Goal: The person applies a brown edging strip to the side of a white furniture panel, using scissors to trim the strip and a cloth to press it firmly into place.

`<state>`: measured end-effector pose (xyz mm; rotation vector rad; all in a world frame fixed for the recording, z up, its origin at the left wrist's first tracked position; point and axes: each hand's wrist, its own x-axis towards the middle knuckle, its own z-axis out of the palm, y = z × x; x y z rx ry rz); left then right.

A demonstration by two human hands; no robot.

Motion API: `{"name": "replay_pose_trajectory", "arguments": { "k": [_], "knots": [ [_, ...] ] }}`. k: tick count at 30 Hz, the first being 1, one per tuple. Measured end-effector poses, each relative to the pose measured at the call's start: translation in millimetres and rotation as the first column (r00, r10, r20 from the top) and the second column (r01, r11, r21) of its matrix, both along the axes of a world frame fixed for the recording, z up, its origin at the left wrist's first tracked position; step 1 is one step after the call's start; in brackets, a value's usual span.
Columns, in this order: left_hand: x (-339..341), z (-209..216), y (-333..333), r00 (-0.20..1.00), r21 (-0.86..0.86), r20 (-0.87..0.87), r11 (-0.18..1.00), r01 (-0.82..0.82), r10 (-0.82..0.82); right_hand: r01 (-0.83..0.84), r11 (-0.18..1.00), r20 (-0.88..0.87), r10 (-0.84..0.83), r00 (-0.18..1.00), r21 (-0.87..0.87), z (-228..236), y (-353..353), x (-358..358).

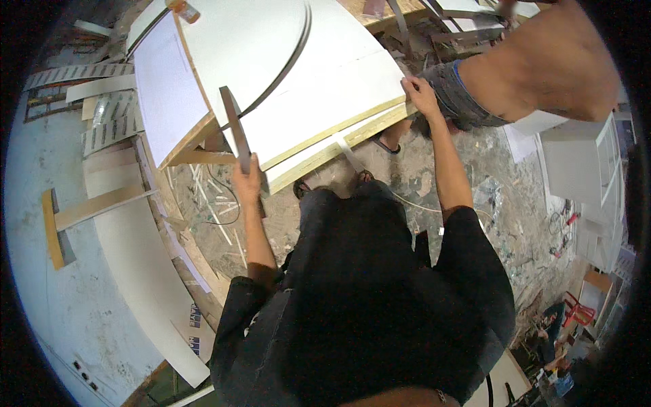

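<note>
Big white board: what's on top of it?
On the board: a curved strip and, at the far left, an orange bottle. The left hand holds a flat strip by the left edge. What they cover is hidden.

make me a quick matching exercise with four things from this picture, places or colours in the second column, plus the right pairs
Column one
1. left hand
2. right hand
3. orange container
4. other person's shorts

Column two
A. dark grey
B. at the right end of the white panel's near edge
C. around the dark strip
D. at the top of the picture, left of centre

Right pairs: 1-C, 2-B, 3-D, 4-A
</note>
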<state>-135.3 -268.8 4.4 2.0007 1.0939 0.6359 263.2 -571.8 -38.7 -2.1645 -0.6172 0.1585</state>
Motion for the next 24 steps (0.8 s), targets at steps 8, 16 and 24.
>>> {"name": "replay_pose_trajectory", "arguments": {
  "k": [8,16,24],
  "knots": [
    [9,-15,4,0.978,-0.381,0.186,0.924,-0.018,0.096,0.071,0.993,-0.211,-0.05,0.976,0.094,-14,4,17],
    [-15,-24,14,0.972,-0.353,0.203,0.935,-0.037,0.116,0.036,0.986,-0.213,-0.001,0.977,0.164,-18,24,11],
    [-4,-18,11,0.969,-0.425,0.205,0.905,-0.036,0.135,0.251,0.953,0.257,-0.289,0.922,0.168,-14,8,-8]
  ]
}}
